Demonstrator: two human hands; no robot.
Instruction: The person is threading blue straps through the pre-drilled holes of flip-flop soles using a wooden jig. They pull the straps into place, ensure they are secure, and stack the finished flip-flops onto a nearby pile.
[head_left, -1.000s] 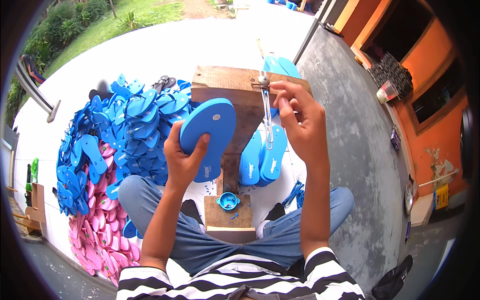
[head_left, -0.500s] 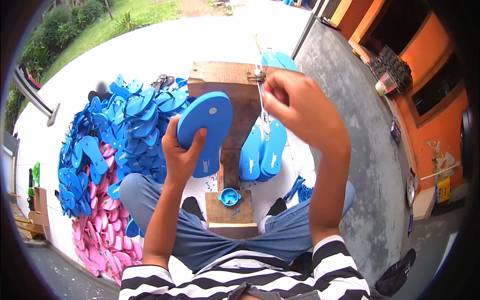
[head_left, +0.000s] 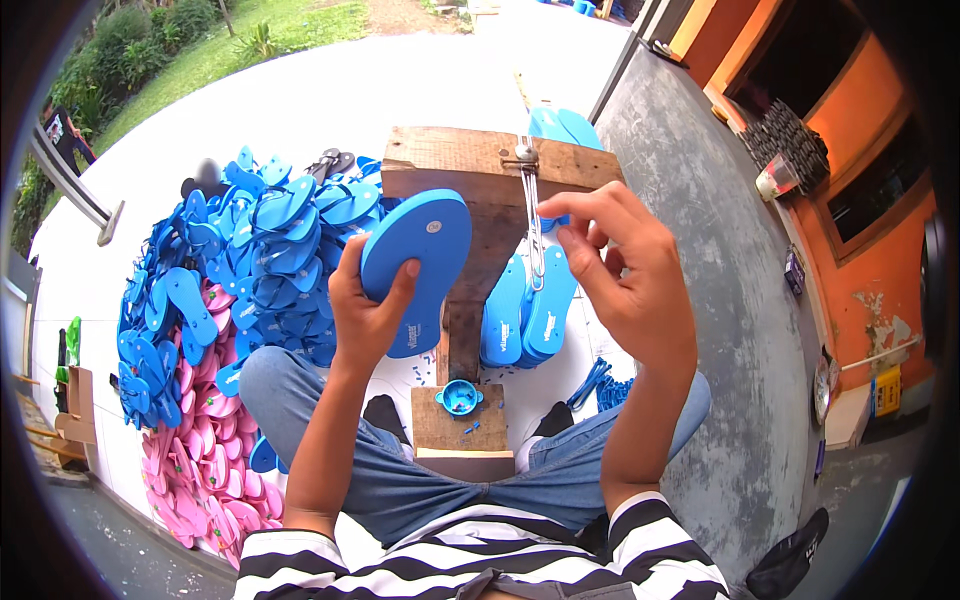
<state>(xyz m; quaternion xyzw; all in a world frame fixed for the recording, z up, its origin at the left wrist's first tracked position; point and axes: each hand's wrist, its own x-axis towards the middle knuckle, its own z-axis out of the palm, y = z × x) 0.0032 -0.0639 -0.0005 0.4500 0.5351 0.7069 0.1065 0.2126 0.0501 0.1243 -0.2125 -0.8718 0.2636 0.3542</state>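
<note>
My left hand (head_left: 372,300) grips a blue flip-flop sole (head_left: 425,255), thumb on its face and fingers behind, held upright in front of the wooden stand (head_left: 450,155). My right hand (head_left: 625,265) is raised at the stand's right side, thumb and forefinger apart. Beside those fingertips a thin metal hook tool (head_left: 533,215) hangs from a nail on the beam. A bit of blue shows between the fingertips; what it is I cannot make out. Below, blue soles (head_left: 545,320) lie stacked behind the stand. A small blue bowl (head_left: 460,398) holds little blue scraps on the stand's wooden base (head_left: 435,430).
A large heap of blue flip-flops (head_left: 280,225) spreads on the left, with pink flip-flops (head_left: 215,450) nearer. Blue straps (head_left: 605,388) lie by my right knee. More blue soles (head_left: 565,125) rest beyond the beam. An orange wall (head_left: 860,270) stands at the right.
My right hand has moved down and slightly right from the top of the hook tool, and its fingers have spread. My left hand still holds the sole in nearly the same place.
</note>
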